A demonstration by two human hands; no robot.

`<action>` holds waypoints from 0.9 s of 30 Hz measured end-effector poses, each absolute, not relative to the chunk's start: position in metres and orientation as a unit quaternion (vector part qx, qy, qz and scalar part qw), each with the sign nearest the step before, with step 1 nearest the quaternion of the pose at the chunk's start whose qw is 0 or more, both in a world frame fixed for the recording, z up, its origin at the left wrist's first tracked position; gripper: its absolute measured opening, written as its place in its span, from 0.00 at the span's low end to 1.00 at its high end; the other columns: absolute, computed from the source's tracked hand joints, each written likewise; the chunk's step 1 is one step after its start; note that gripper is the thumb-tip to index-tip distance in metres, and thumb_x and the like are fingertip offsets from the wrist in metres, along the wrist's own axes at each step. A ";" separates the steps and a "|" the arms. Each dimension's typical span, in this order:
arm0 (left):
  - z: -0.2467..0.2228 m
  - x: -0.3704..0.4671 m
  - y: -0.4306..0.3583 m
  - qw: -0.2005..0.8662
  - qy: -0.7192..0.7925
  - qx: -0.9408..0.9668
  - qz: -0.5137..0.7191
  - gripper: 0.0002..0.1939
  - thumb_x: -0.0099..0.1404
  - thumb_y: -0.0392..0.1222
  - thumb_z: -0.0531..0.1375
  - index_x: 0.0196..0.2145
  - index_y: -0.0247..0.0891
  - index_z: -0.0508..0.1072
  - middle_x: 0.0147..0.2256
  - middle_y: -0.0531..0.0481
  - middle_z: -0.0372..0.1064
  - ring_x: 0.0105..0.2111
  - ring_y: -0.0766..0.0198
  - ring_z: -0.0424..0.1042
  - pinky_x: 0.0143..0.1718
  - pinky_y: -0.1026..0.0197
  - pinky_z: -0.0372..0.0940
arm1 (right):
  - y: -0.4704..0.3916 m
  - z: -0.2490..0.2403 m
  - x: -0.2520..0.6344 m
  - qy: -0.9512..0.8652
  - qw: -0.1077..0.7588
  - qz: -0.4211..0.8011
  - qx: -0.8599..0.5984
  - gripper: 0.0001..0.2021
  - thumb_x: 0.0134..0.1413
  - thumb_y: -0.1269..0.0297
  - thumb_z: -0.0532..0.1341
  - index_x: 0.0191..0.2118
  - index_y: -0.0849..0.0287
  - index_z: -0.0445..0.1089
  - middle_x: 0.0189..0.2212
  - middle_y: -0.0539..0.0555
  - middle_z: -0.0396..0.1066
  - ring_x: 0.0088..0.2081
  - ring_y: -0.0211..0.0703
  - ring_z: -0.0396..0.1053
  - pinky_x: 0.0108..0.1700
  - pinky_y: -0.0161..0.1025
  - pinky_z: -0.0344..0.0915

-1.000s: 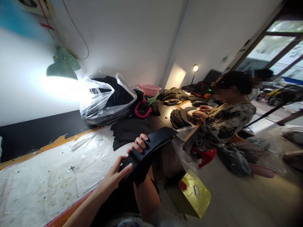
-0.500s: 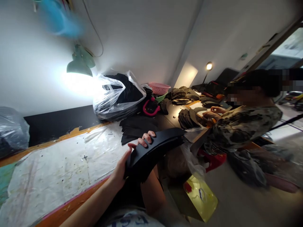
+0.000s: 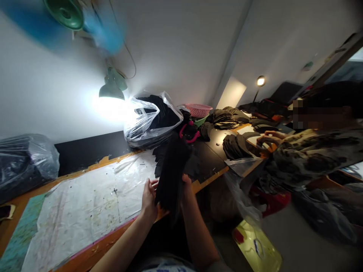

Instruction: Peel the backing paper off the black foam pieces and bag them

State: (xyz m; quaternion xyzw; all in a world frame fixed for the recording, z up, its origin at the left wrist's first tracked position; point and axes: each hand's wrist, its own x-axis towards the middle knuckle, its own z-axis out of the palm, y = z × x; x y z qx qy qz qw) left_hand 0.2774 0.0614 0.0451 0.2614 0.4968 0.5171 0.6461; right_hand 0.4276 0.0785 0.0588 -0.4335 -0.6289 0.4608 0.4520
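Observation:
Between my two hands stands a stack of curved black pieces [image 3: 172,170], tilted upright above the table's front edge and slightly blurred. My left hand [image 3: 149,198] grips its left side near the bottom, with fingers partly behind it. My right hand [image 3: 186,189] holds the opposite side, its fingers mostly hidden. What the pieces are made of I cannot tell. Just behind the stack, more flat black pieces [image 3: 160,156] lie fanned out on the table, partly covered by it.
A white sheet [image 3: 82,204] covers the table at left. Behind stand a clear plastic bag [image 3: 144,128] of black pieces, a lit lamp [image 3: 112,88] and a pink basket [image 3: 198,110]. At right, a co-worker's hand [image 3: 270,139] is near piled pieces [image 3: 236,145]. A yellow container [image 3: 256,245] sits below.
The black stack has swung from lying slanted to the right to standing nearly upright. My right hand has come into view on its right side. The view has shifted left.

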 end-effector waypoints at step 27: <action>0.197 0.270 0.347 0.218 0.484 0.711 0.462 0.21 0.70 0.50 0.64 0.54 0.35 0.72 0.54 0.41 0.72 0.53 0.52 0.73 0.56 0.42 0.70 | 0.187 0.182 0.519 -0.581 0.593 0.420 -0.366 0.50 0.36 0.49 0.76 0.68 0.51 0.61 0.60 0.56 0.72 0.62 0.61 0.69 0.62 0.56 0.68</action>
